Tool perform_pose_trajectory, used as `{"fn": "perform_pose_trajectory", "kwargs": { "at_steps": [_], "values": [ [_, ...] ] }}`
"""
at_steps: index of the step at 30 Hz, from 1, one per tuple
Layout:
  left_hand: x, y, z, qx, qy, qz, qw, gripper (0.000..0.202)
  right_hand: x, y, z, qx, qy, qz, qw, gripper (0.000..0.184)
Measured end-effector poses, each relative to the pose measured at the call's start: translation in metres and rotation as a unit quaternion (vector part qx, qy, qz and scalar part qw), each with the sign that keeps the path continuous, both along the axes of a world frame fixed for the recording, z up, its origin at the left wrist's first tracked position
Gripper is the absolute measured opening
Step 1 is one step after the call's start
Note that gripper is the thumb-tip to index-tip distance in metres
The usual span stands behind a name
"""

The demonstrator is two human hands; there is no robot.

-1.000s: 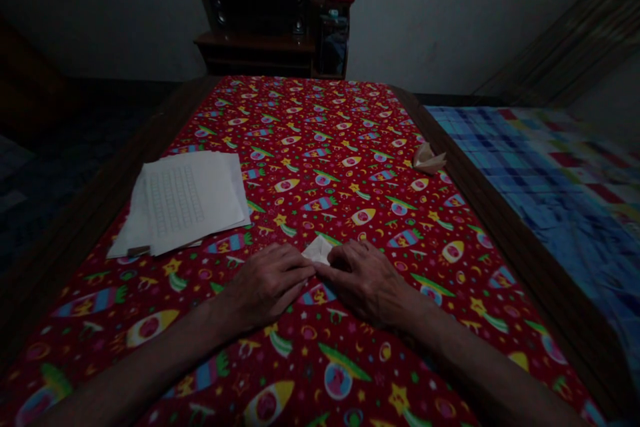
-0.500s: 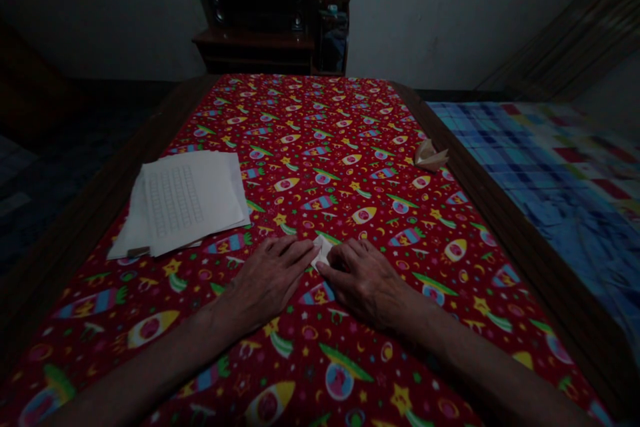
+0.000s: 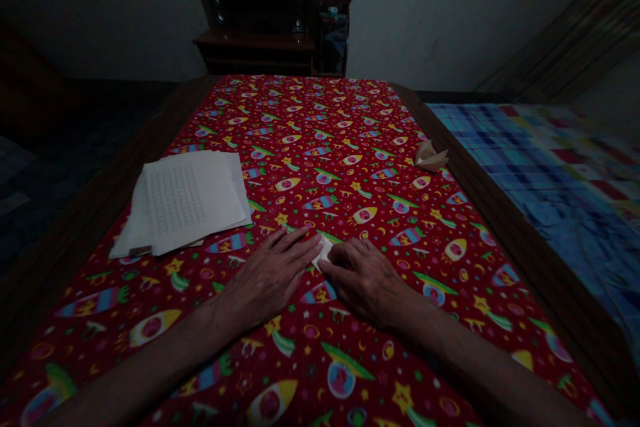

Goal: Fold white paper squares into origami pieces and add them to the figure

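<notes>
A small folded piece of white paper (image 3: 324,252) lies on the red rocket-print cloth (image 3: 320,127) between my hands. My left hand (image 3: 267,277) rests flat with its fingers spread, and its fingertips are just left of the paper. My right hand (image 3: 363,278) lies with its fingers together and its fingertips against the paper's right side, covering part of it. A cream folded paper shape (image 3: 430,157) sits near the cloth's far right edge, well away from both hands.
A stack of white sheets (image 3: 193,203) with a printed grid lies to the left of my hands. The table's dark wooden edge (image 3: 500,233) runs along the right, beside a checked blanket (image 3: 545,167). A wooden shelf (image 3: 255,47) holding dark electronics stands beyond the table.
My left hand has slid slightly back from the paper, and its fingers have spread. The white paper now shows as a narrower piece between my hands.
</notes>
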State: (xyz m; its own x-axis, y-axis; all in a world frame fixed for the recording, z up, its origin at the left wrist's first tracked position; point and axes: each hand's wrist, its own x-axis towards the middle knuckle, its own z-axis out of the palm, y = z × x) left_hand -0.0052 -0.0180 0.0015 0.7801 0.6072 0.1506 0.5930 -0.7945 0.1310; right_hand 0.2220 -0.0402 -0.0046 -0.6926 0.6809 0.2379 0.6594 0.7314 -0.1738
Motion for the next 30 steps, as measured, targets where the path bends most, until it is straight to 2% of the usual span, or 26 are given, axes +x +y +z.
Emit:
{"fn": "perform_pose_trajectory", "kwargs": {
  "at_steps": [6,15,20,24,30],
  "values": [
    [-0.001,0.000,-0.002,0.015,-0.010,-0.004,1.000,0.049,0.002,-0.005,-0.001,0.003,-0.021,0.002,1.000,0.047],
    [-0.003,-0.001,0.003,0.044,-0.018,-0.035,0.998,0.043,-0.004,-0.003,0.009,-0.015,-0.027,-0.055,0.998,0.041],
    [-0.003,-0.004,0.011,0.056,-0.024,-0.044,0.997,0.036,0.001,-0.009,0.012,-0.038,-0.008,-0.012,0.999,0.040],
    [-0.003,-0.004,0.011,0.060,-0.032,-0.049,0.997,0.034,0.004,-0.012,0.010,-0.034,0.000,0.007,0.999,0.037],
    [-0.001,0.000,0.005,0.058,-0.017,-0.039,0.997,0.041,-0.001,-0.004,0.008,-0.001,-0.013,-0.031,0.999,0.037]
  ]
}}
